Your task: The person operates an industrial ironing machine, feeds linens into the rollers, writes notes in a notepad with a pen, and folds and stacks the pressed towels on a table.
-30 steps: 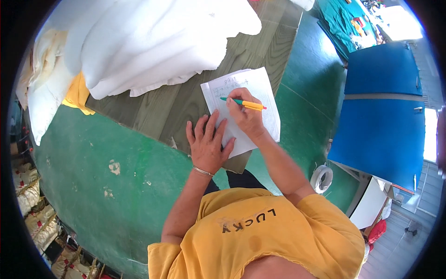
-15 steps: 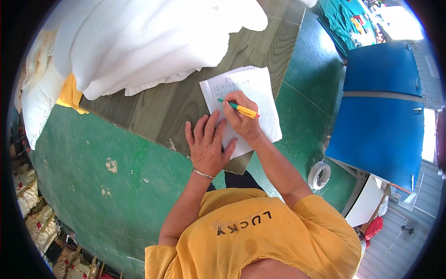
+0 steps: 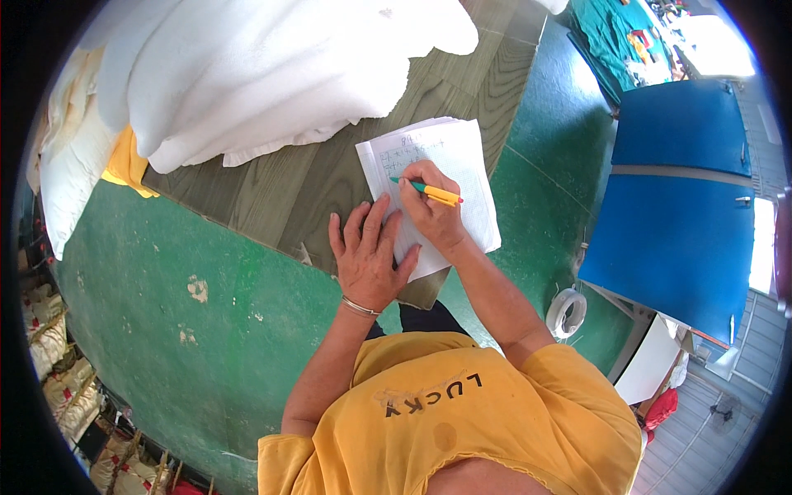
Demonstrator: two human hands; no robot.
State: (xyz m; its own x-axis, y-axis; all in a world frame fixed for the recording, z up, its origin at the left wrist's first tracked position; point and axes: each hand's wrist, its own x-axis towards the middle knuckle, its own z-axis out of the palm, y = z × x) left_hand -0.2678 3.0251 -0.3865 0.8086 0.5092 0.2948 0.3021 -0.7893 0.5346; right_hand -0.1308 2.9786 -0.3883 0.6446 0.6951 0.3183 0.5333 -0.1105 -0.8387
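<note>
A stack of white paper sheets (image 3: 462, 161) lies on the wooden table (image 3: 272, 198) near its corner. My left hand (image 3: 367, 256) rests flat, fingers spread, on the lower left part of the paper and the table edge. A thin bracelet sits on that wrist. My right hand (image 3: 429, 210) grips a green and orange pen (image 3: 427, 190), its tip touching the paper near the upper left where lines of handwriting show.
A big heap of white fabric (image 3: 256, 74) covers the table's far left. A yellow cloth (image 3: 128, 165) peeks from under it. Green floor (image 3: 165, 330) surrounds the table. A blue cabinet (image 3: 685, 214) stands at right, a roll of tape (image 3: 566, 312) below it.
My right hand has slid the pen leftward across the paper, from mid-sheet toward its upper left. The left hand stays pressed on the sheets.
</note>
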